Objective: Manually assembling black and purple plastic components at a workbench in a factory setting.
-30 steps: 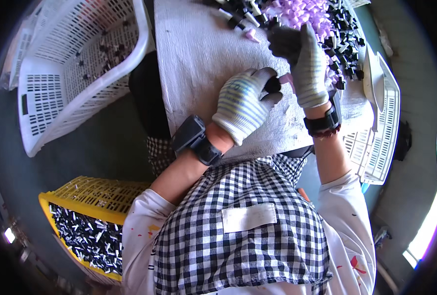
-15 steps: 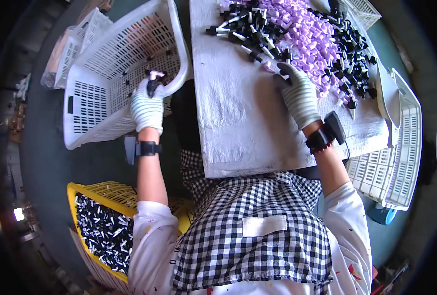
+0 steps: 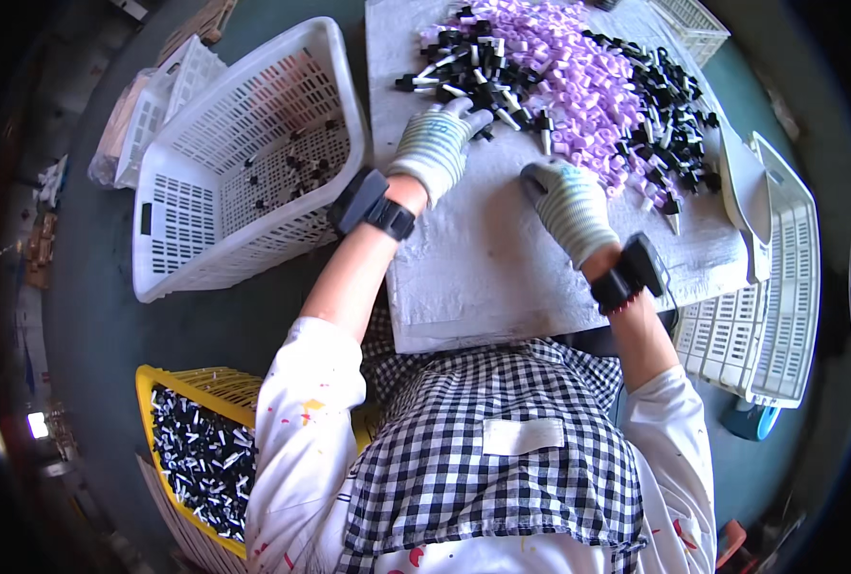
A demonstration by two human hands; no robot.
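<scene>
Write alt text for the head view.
Two gloved hands rest on a white worktable: the left hand at a pile of small black plastic parts, the right hand beside lilac plastic rings. A white slotted plastic basket stands to the left.

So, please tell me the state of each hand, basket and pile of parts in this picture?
left hand: gloved, fingers on the black parts
right hand: gloved, resting on the table
white basket: tilted, a few black pieces inside
yellow basket: nearly full of black-and-white pieces
purple parts: loose heap on table
</scene>
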